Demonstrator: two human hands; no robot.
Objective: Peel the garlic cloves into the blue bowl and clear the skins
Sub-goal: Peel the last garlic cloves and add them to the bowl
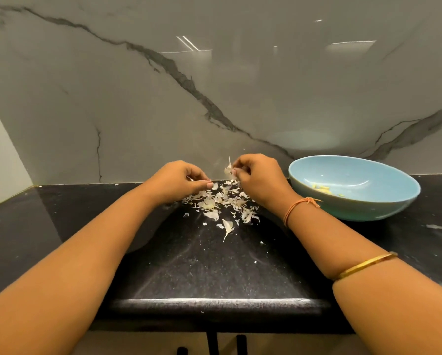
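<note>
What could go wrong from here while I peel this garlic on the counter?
Loose white papery garlic skins lie scattered on the black speckled stone countertop, some strays nearer its front edge; a forearm sweep may push them off. The light blue round bowl holding peeled yellowish garlic pieces sits close beside your right hand, which pinches a raised skin scrap; that scrap could drop in, or your wrist could nudge the bowl.
</note>
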